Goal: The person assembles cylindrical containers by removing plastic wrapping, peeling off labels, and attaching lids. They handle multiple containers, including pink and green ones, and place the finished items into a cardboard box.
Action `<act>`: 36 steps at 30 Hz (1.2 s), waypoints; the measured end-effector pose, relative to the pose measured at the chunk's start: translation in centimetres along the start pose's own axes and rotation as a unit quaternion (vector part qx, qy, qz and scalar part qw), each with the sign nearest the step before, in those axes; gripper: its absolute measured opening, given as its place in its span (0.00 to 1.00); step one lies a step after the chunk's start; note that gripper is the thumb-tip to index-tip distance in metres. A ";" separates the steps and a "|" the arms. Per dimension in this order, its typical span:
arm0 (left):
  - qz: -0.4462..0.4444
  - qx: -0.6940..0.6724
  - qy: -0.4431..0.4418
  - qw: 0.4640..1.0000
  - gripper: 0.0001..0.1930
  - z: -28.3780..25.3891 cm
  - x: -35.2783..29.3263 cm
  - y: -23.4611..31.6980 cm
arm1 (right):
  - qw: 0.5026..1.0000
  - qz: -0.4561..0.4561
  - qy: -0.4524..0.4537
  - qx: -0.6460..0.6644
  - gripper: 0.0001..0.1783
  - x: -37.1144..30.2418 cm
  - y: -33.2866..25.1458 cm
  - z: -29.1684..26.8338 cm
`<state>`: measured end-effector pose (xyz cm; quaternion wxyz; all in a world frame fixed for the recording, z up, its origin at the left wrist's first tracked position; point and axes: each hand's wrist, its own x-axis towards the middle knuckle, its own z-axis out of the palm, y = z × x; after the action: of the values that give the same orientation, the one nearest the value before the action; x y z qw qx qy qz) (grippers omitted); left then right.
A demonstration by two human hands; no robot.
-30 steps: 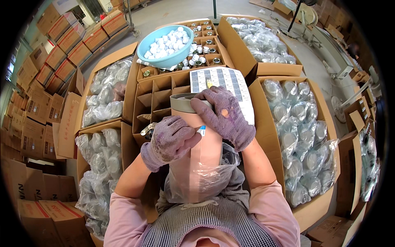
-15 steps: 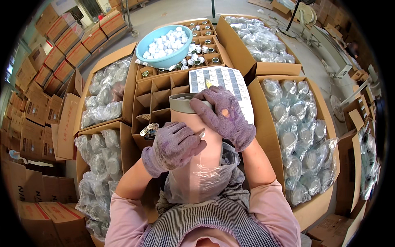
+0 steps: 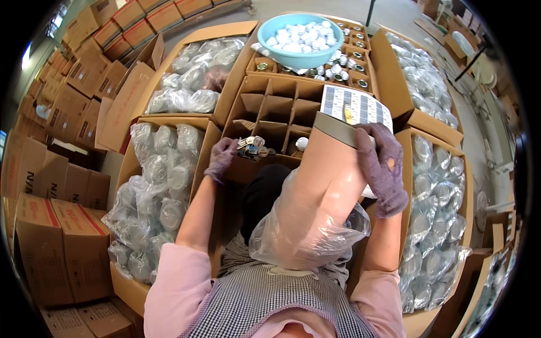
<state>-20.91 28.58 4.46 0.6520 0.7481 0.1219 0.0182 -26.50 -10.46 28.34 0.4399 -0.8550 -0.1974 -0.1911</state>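
A large pink cylinder [image 3: 332, 163] with a grey rim leans to the right over my lap, its lower part in a clear plastic bag [image 3: 298, 236]. My gloved right hand [image 3: 381, 166] grips it at the upper right side, thumb over the rim. My gloved left hand [image 3: 221, 159] is off the cylinder, to the left, its fingers drawn together beside a bundle of shiny strips [image 3: 253, 147] at the divided carton's near edge. What the left fingertips hold, if anything, I cannot make out. A white-capped piece [image 3: 302, 144] stands in a nearby compartment.
The divided carton [image 3: 276, 104] lies ahead, with a printed sheet [image 3: 358, 104] on its right. Beyond it, a blue basin [image 3: 301, 56] of white caps rests on a carton of capped bottles. Open cartons of bagged cylinders [image 3: 169, 169] flank me; stacked cartons [image 3: 67, 236] stand left.
My left hand has left the cylinder's front and moved left to the shiny strips. The cylinder now tilts right, with my right hand shifted to its right side. The view has turned left.
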 end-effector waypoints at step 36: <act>0.160 -0.417 -0.306 0.841 0.35 10.4 -4.4 15.1 | 0.933 -0.118 0.155 0.302 0.14 1.5 3.8 7.4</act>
<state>-20.83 15.76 18.33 0.8944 0.3825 -0.2243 -0.0582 -22.16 -6.13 22.59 0.6764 -0.6123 -0.2749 -0.3033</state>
